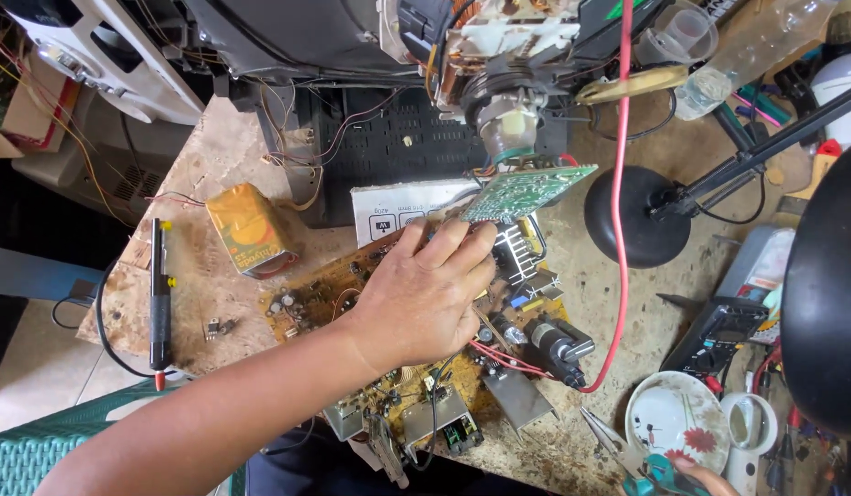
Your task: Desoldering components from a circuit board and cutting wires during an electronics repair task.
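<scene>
**Hands at an opened television chassis**

One brown main circuit board (388,303) lies mid-bench; one small green board (528,190) hangs above. Left hand (423,298), fingers loosely spread, rests on the brown board. Right hand (696,478) grips teal-handled pliers (648,476) at bottom edge.

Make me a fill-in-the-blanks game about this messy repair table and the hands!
1. The left hand rests on a brown ____ board full of small parts.
2. The yellow battery lies to the ____ of that hand.
3. A long ____ wire runs down the table.
4. The right hand, at the bottom edge, is next to a round white ____ with red flowers.

Missing words: circuit; left; red; plate
</scene>
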